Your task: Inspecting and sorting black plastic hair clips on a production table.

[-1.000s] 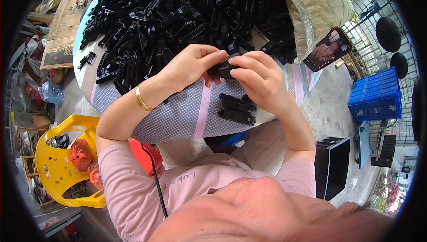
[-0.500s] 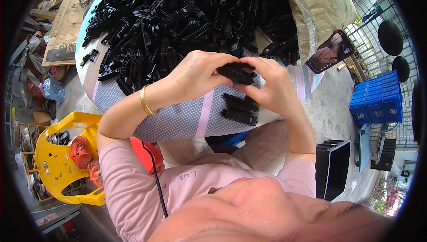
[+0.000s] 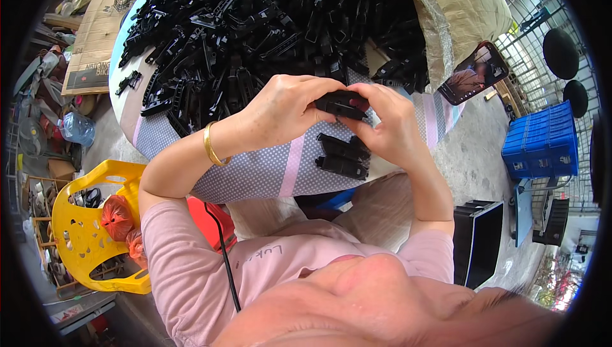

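Well, from where I stand, taking the piece in hand as the dial's centre and twelve as straight away from the person, both hands are busy on one dark part. This black plastic part (image 3: 338, 103) sits just above the near side of the patterned cloth (image 3: 255, 175). On its nine o'clock side the left hand (image 3: 290, 104), half curled, pinches it between thumb and fingers; a gold-coloured bangle (image 3: 209, 145) circles that wrist. On the three o'clock side the right hand (image 3: 390, 120) is bent in a loose C, its thumb below and fingers above, gripping the other end. Near it, at six o'clock, two dark pieces (image 3: 342, 165) lie side by side on the cloth. A big heap of black parts (image 3: 255, 28) spreads around eleven, a pale sack (image 3: 475, 2) stands towards two, and a phone (image 3: 475, 76) shows between two and three
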Demonstrator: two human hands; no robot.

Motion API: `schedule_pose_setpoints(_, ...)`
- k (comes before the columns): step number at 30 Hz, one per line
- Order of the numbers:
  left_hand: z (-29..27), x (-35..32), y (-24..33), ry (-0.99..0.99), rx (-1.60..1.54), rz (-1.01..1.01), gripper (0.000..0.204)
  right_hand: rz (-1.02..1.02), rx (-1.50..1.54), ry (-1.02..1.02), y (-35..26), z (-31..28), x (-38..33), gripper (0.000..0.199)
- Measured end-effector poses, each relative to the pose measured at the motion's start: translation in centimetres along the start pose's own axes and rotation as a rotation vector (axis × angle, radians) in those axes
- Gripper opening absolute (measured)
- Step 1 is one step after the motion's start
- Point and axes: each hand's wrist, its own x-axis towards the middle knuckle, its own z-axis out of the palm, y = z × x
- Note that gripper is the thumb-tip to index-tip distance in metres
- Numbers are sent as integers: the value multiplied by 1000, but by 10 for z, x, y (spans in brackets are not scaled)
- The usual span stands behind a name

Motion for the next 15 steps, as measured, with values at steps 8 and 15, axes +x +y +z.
schedule_pose_setpoints(8,4,-1,-7,28,-45,32,38,16,87,49,0,3,2,42)
schedule_pose_setpoints(15,0,1,-1,48,-20,90,38,-21,-16,98,7,5,-5,39)
